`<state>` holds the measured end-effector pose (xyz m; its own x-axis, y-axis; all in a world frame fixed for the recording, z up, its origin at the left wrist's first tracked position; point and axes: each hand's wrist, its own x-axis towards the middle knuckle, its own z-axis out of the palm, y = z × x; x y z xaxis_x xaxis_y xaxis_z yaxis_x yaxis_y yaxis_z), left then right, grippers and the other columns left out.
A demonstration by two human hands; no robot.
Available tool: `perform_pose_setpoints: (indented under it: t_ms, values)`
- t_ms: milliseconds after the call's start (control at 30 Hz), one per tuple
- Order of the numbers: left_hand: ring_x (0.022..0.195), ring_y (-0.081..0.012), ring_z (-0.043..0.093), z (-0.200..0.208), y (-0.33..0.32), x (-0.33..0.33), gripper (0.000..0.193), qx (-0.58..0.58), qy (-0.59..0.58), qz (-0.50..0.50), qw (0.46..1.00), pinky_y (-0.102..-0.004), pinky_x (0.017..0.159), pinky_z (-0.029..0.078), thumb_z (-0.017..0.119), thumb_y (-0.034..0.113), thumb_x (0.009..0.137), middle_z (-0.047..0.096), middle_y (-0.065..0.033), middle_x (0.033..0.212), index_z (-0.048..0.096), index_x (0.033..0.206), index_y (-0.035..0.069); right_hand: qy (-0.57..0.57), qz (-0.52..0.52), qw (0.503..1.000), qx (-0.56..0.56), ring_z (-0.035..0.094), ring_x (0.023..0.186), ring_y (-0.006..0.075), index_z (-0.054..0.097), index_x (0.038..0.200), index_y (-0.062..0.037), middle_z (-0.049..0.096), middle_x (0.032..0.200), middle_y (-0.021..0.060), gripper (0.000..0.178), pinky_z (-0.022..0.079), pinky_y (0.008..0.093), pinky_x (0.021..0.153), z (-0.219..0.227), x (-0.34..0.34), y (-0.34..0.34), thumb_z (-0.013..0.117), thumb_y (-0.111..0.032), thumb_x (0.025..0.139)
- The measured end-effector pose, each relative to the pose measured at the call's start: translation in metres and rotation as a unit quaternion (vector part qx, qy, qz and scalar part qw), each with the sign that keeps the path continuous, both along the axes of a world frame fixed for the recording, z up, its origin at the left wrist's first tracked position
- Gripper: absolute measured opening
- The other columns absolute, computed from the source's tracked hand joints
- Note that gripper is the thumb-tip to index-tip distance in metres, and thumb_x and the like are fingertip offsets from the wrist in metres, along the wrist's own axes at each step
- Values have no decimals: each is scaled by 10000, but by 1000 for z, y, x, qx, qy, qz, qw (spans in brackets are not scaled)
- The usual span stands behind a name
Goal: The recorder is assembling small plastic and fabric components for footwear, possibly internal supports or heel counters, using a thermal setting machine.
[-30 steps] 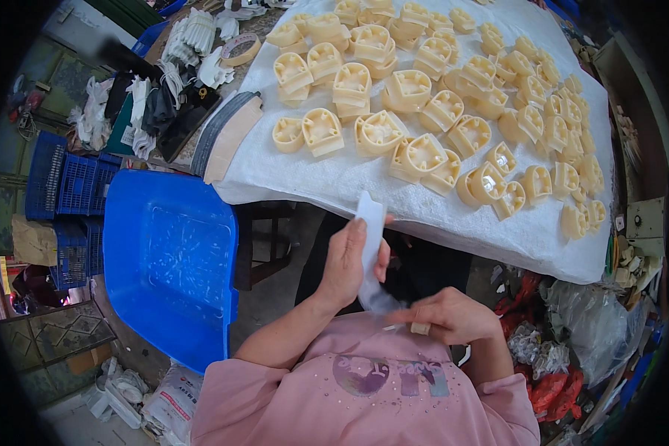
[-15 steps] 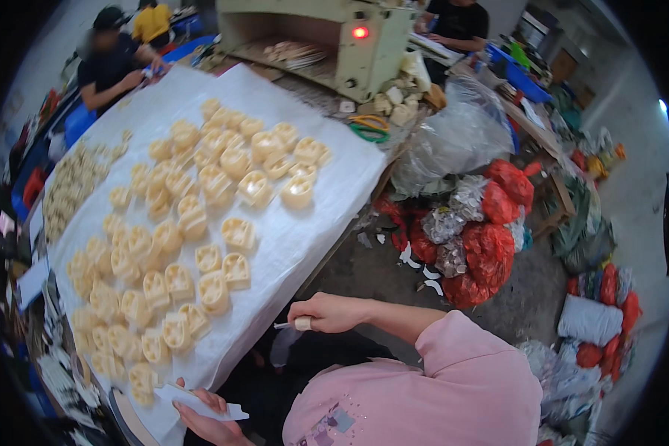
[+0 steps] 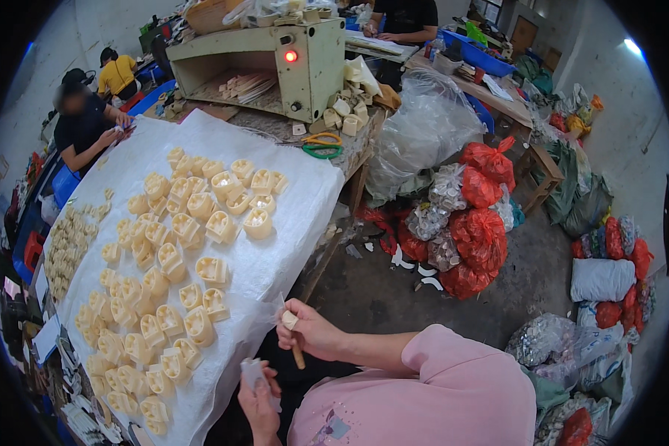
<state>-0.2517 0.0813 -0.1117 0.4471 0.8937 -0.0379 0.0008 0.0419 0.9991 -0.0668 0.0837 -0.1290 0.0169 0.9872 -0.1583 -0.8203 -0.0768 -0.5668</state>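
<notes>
My right hand (image 3: 305,332) is closed around a wooden-handled tool (image 3: 299,357); its handle end sticks out below the fist. A cream-coloured rounded knob (image 3: 289,320) shows at the thumb side, and whether it belongs to the tool I cannot tell. A thin translucent sheet (image 3: 251,316) spreads left from this hand, over the table edge. Lower down, my left hand (image 3: 260,401) grips a whitish flat piece (image 3: 253,373), partly covered by the fingers. Many cream moulded pieces with hollowed tops (image 3: 169,320) stand on the white cloth (image 3: 275,253) to the left.
Small pale bits (image 3: 70,249) lie heaped at the cloth's far left. Behind stands a metal box oven (image 3: 308,70) with a red light, near scissors (image 3: 322,146) with orange and green handles. Red bags (image 3: 477,245) are piled on the floor at right. Co-workers sit beyond.
My left hand has moved right and up, nearer my right hand. The right hand has turned, so the wooden handle now points down. The view has shifted, showing more of the far room.
</notes>
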Motion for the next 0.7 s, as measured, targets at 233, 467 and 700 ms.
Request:
perform_pose_setpoints:
  t_ms: [233,467,700]
  values:
    - [604,-97,518,2,-4,27,287,-72,24,-188,979,-215,534,411,422,180,898,580,-86,796,511,1076,-26,31,-5,1000,1,403,641,144,367,939,-87,411,694,33,66,370,265,604,13,-5,-10,417,-130,942]
    - [606,-99,508,2,-7,38,281,-106,10,-190,976,-213,538,402,431,185,896,553,-62,769,527,1042,-36,20,-21,999,-41,399,627,140,369,932,-83,419,695,36,67,379,268,594,14,3,-19,402,-139,950]
    - [597,-95,502,10,-11,40,277,-103,34,-192,975,-206,534,394,440,185,900,543,-52,737,547,1012,-45,99,-33,995,7,439,617,150,382,942,-81,442,696,37,16,395,286,607,5,14,-20,383,-95,935]
